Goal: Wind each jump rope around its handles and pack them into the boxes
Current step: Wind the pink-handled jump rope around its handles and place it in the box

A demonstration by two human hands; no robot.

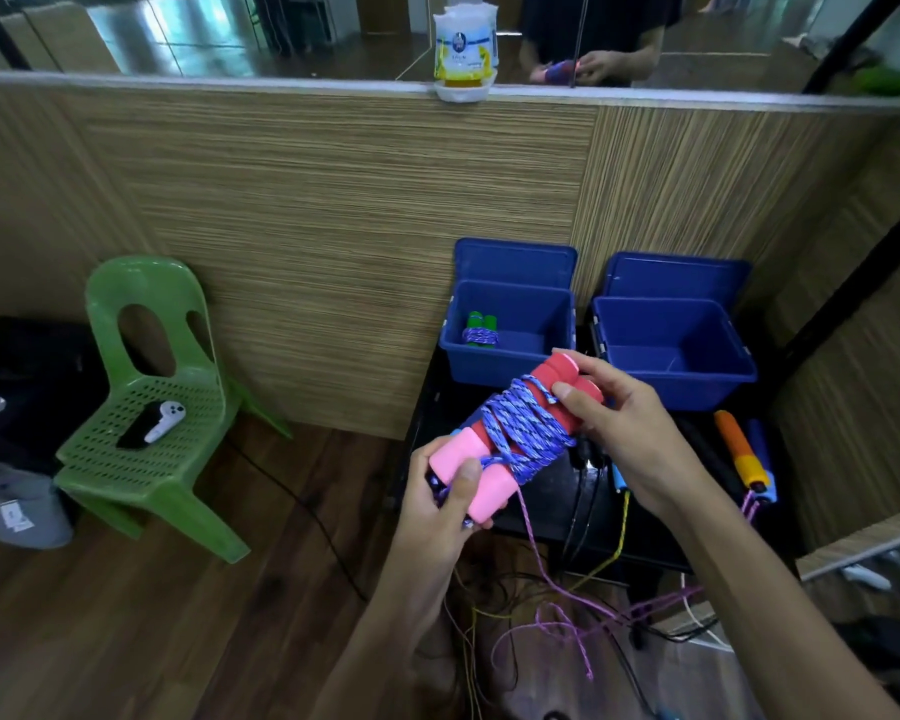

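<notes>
Now both hands, left [445, 504] and right [622, 433], grip the wound jump rope [520, 433] (fingers curled round its handles).

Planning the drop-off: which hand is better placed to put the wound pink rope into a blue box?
Probably right: the right hand grips the handles' far end nearest the empty box; the left hand holds the near end.

The handles [510, 433] are pink and red, and the rope [528, 433] on them is blue with white specks. Both boxes [676, 350] are blue. The chair [141, 407] is green.
</notes>
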